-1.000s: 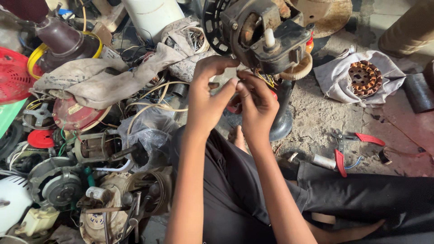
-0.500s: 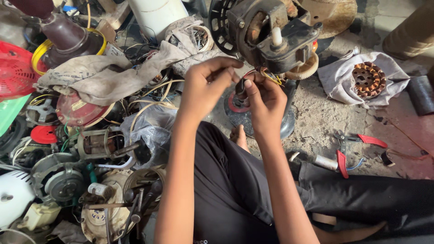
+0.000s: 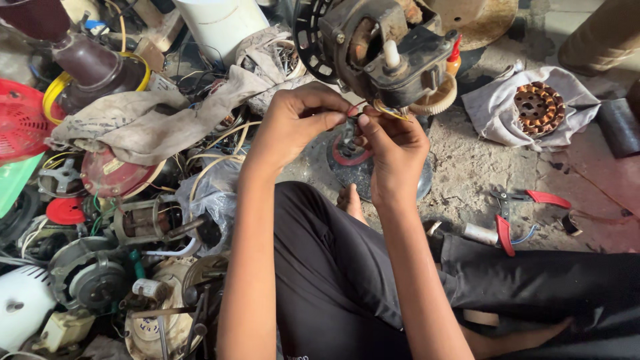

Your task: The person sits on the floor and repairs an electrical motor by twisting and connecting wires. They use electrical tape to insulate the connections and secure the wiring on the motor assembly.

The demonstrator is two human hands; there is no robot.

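Observation:
A dirty fan motor (image 3: 383, 47) with a black grille ring and a white shaft stands on a stem above a round dark base (image 3: 353, 167). My left hand (image 3: 293, 123) and my right hand (image 3: 393, 143) meet just under the motor. Both pinch thin wires (image 3: 380, 107) that hang from its underside. My fingertips hide how the wire ends lie. My legs in black trousers sit on the ground below.
Left is a heap of old motors, wires, a grey rag (image 3: 143, 123), a red fan guard (image 3: 20, 120) and a white casing (image 3: 20, 313). Right on the concrete lie red-handled pliers (image 3: 517, 210), a copper-wound stator (image 3: 539, 108) on a cloth, and a white tube (image 3: 220, 23) behind.
The view has shifted slightly. My hands stay together under the motor, fingers working the wires; the left hand's fingers have curled tighter over them.

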